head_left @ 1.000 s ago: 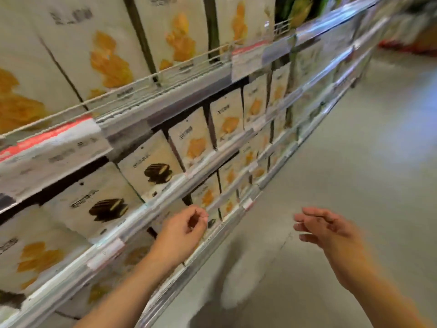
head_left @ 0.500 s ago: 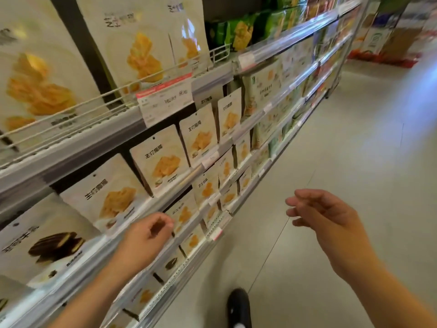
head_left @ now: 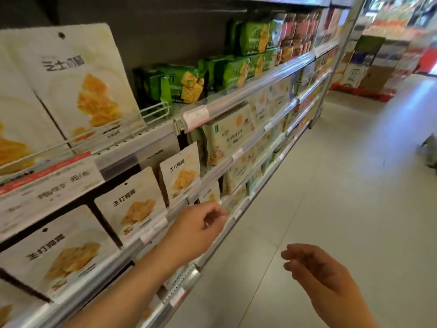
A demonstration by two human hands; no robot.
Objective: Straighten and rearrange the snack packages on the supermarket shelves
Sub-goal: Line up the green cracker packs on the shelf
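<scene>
Nearest, the right hand [head_left: 316,271] is held over the aisle floor [head_left: 343,185] with its fingers loosely curled and nothing grasped. Just beyond it, the left hand [head_left: 198,229] is reached to the front rail [head_left: 151,235] of a middle shelf, fingers curled inward; whether anything is pinched there cannot be told, since the fingertips are turned away and blurred. White snack pouches [head_left: 132,207] are stood along that shelf's front edge, leaning slightly, and a smaller pouch [head_left: 209,192] is seen just above the left knuckles on the shelf below. The step in hand is judged to be a reach toward that small pouch; next, a light pinch at its top edge would be called for, so that it can be squared to the rail. Further along, green biscuit packs [head_left: 186,85] are stacked on the upper shelf, and cartons [head_left: 369,62] are piled at the aisle's far end.
</scene>
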